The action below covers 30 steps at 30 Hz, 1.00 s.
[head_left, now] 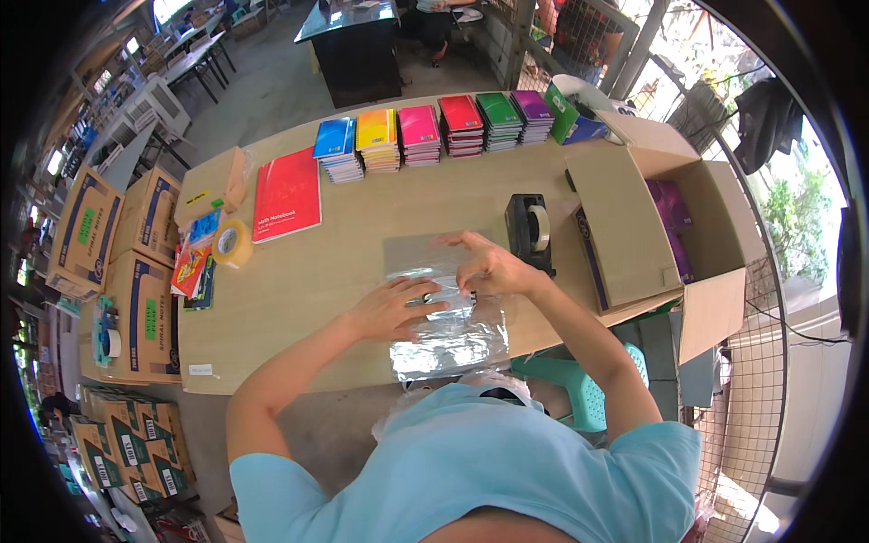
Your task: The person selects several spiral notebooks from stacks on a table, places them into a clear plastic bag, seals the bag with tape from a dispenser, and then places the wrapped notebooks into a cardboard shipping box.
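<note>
A stack of clear plastic bags (pixel 450 353) lies at the table's near edge, shiny with reflections. Flat on its left side rests my left hand (pixel 398 308), fingers spread and holding nothing. My right hand (pixel 489 267) is over the upper right part of the plastic. Its index finger reaches left, apart from the thumb, which points down at the plastic, and I see nothing gripped between them. Just right of that hand stands a black tape dispenser (pixel 519 224) with a roll of clear tape.
Small notebook stacks line the far edge, including a blue stack (pixel 335 138) and a purple stack (pixel 532 107). A large red notebook (pixel 288 195) and a tape roll (pixel 233 242) lie left. An open carton (pixel 625 231) holds purple items at right. A green stool (pixel 588 394) stands below.
</note>
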Motion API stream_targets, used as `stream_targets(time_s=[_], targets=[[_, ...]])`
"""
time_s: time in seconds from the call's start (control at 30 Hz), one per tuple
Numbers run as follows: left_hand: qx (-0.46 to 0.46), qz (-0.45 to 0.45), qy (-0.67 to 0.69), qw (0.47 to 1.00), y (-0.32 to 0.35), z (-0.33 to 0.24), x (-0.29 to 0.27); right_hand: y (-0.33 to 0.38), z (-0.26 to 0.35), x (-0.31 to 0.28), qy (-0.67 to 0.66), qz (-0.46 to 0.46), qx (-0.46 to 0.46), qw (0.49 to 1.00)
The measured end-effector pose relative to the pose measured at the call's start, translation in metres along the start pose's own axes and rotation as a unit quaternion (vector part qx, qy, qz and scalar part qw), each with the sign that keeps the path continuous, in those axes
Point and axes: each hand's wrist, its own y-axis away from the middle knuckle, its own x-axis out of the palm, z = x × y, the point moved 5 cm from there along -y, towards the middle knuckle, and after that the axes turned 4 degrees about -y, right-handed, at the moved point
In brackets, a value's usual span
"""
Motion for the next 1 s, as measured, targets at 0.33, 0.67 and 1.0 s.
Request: stream_targets(time_s=[0.33, 0.67, 1.0], targets=[[-0.02, 0.051, -0.001, 0.999, -0.023, -0.001, 0.003, -0.008, -0.013, 0.014, 0.045, -0.014, -0.035, 0.998], [-0.013, 0.039, 0.031, 0.999, -0.031, 0.0, 0.017, -0.009, -0.024, 0.03, 0.023, 0.045, -0.044, 0.998], [-0.204, -0.352, 0.043, 0.913, -0.029, -0.021, 0.029, 0.023, -0.073, 0.048, -0.193, -0.048, 0.18, 0.963]])
